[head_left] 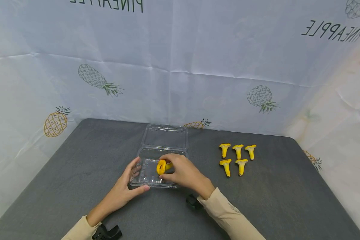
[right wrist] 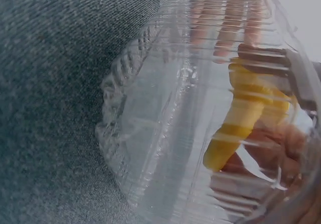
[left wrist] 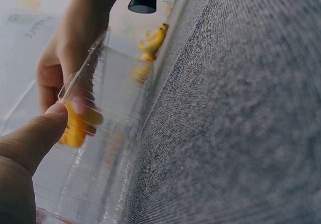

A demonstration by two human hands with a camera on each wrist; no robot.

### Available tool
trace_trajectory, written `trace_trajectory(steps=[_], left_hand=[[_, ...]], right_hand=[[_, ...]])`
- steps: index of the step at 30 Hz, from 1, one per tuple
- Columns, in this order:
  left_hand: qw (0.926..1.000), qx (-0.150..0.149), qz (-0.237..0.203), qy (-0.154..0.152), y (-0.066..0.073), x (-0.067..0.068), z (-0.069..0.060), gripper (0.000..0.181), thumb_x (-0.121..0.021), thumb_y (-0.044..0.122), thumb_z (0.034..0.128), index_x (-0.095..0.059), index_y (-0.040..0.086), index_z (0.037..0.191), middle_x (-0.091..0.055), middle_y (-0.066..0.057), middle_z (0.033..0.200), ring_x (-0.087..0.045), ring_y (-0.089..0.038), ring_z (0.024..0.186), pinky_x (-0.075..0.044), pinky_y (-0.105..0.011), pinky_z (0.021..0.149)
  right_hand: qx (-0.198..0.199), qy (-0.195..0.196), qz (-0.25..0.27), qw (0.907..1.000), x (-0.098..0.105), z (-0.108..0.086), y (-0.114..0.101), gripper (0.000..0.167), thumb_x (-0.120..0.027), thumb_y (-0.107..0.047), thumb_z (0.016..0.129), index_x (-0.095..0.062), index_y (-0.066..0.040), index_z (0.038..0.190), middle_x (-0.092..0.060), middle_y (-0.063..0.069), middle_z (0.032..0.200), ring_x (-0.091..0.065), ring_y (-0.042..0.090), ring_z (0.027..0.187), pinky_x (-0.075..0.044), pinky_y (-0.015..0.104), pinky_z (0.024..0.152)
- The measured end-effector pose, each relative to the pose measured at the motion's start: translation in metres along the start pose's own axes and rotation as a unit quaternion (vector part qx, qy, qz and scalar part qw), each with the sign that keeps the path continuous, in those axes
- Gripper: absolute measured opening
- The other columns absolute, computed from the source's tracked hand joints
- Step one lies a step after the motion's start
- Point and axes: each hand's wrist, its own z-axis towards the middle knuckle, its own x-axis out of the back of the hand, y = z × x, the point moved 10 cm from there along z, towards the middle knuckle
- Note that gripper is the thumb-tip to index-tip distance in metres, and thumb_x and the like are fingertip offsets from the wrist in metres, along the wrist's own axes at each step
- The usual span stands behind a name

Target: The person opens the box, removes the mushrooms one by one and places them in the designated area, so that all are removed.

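A clear plastic clamshell container (head_left: 150,173) lies on the table with its lid (head_left: 165,136) folded back, away from the person. My left hand (head_left: 124,186) grips its near left side, fingers along the left wall and thumb at the front rim. Inside the base, my right hand (head_left: 183,171) pinches a yellow chanterelle mushroom (head_left: 161,167) between thumb and fingers, cap turned toward the left. Through the ribbed wall, the right wrist view shows the mushroom's stem (right wrist: 230,138) pointing down. Whether it touches the container's floor I cannot tell.
Right of the container, several more yellow chanterelles (head_left: 241,166) lie in two rows on the dark grey table (head_left: 282,186). Behind the table hangs a pale curtain (head_left: 183,96) printed with pineapples.
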Motion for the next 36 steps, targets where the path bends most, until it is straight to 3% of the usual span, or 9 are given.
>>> trace_trajectory(steps=[11, 36], left_hand=[[1.0000, 0.003, 0.003, 0.002, 0.001, 0.000, 0.000, 0.098, -0.077, 0.026, 0.0883, -0.011, 0.007, 0.158, -0.018, -0.023, 0.163, -0.035, -0.045, 0.144, -0.036, -0.055, 0.113], [0.9999, -0.004, 0.009, 0.008, 0.001, 0.001, 0.000, 0.098, -0.077, 0.025, 0.0878, -0.011, 0.010, 0.159, -0.020, -0.022, 0.163, -0.037, -0.044, 0.143, -0.037, -0.056, 0.111]], right_hand=[[-0.003, 0.020, 0.058, 0.9981, 0.013, -0.013, 0.003, 0.055, -0.081, -0.025, 0.084, -0.060, -0.006, 0.131, -0.068, 0.003, 0.119, -0.066, 0.015, 0.101, -0.059, 0.037, 0.091], [-0.031, 0.117, 0.051, 0.9914, 0.046, -0.049, 0.017, 0.055, -0.085, -0.025, 0.080, -0.063, -0.010, 0.128, -0.069, -0.002, 0.112, -0.062, 0.011, 0.093, -0.058, 0.042, 0.084]])
